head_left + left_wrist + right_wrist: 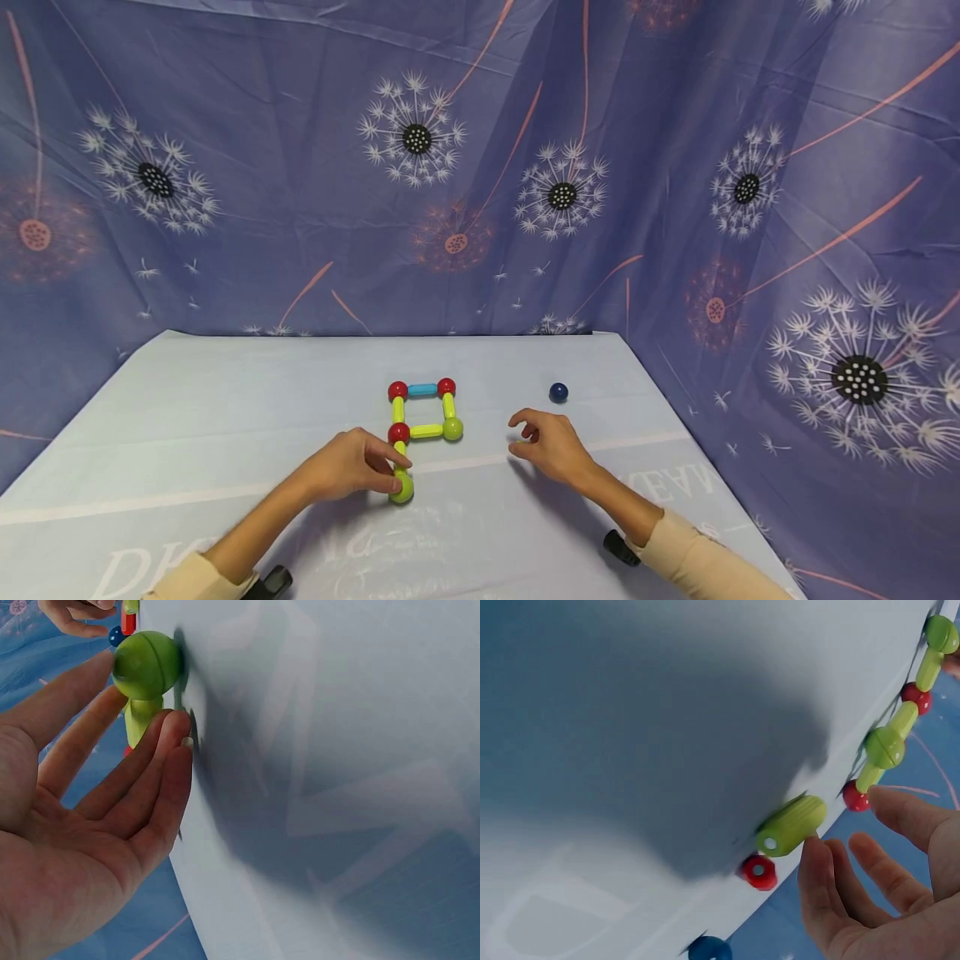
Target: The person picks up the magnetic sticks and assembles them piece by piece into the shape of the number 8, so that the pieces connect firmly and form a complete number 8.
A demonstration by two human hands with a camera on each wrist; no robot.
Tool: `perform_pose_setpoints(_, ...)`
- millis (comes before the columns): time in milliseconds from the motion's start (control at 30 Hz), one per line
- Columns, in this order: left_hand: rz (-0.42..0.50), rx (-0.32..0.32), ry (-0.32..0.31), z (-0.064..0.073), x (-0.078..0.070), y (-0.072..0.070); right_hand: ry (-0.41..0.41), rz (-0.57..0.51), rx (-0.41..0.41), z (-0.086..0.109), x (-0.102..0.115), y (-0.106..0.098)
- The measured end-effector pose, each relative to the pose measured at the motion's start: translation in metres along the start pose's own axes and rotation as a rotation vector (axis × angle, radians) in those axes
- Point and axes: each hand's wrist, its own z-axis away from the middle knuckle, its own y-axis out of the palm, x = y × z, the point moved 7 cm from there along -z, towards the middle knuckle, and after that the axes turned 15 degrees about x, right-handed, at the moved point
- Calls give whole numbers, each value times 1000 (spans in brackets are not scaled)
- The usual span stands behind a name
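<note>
A flat figure of coloured rods and balls lies on the table in the head view. Red balls [398, 432] and a lime ball [452, 428] join lime rods [426, 431] and a blue rod [422, 389] into a square. From one corner a lime rod runs toward the near side to a green ball [148, 665]. My left hand [356, 467] holds this ball lightly by thumb and index finger where it meets the rod. My right hand [551, 444] holds nothing; its curved fingers are beside a loose lime rod [791, 825], mostly hidden in the head view.
A red rod [759, 872] lies behind the loose lime rod. Farther back on the right sits a dark blue ball [558, 392]. The pale cloth-covered table [247, 400] meets a purple dandelion-print curtain [300, 167] at the back and right.
</note>
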Motion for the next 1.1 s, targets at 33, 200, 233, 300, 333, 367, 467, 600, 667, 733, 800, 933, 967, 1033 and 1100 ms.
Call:
perform_pose_setpoints(33, 0, 8, 11, 0, 0, 1, 2, 8, -6, 1, -2, 0)
perform_pose_setpoints(200, 6, 18, 32, 0, 1, 3, -8, 42, -22, 3, -6, -2)
perform_pose_setpoints(233, 9, 18, 33, 0, 1, 3, -11, 46, -24, 4, -6, -3)
perform_pose_setpoints(300, 18, 17, 34, 1, 2, 3, -13, 56, -21, 5, -6, -3)
perform_pose_setpoints(333, 22, 17, 34, 1, 2, 3, -14, 63, -18, 6, -6, -4)
perform_pose_setpoints(367, 26, 17, 34, 1, 2, 3, -12, 68, -14, 7, -7, -4)
perform_pose_setpoints(467, 32, 17, 34, 1, 3, 3, 0, 89, -7, 8, -9, -3)
perform_pose_setpoints(600, 27, 20, 31, 0, 5, 2, 23, 93, 0, 10, -13, -2)
perform_pose_setpoints(667, 28, 22, 28, -2, 6, 2, 37, 92, 6, 10, -15, 0)
perform_pose_setpoints(733, 30, 23, 26, -3, 7, 2, 48, 85, 13, 10, -17, 1)
perform_pose_setpoints(800, 38, 25, 29, -3, 8, 2, 55, 81, 17, 11, -18, 2)
perform_pose_setpoints(933, 46, 28, 33, -3, 9, 2, 56, 79, 16, 11, -19, 3)
perform_pose_setpoints(967, 47, 27, 32, -4, 9, 2, 52, 80, 14, 11, -19, 3)
perform_pose_setpoints(1033, 51, 26, 29, -4, 9, 2, 44, 84, 9, 11, -19, 3)
perform_pose_setpoints(1100, 61, 26, 27, -4, 10, 2, 39, 86, 5, 10, -19, 4)
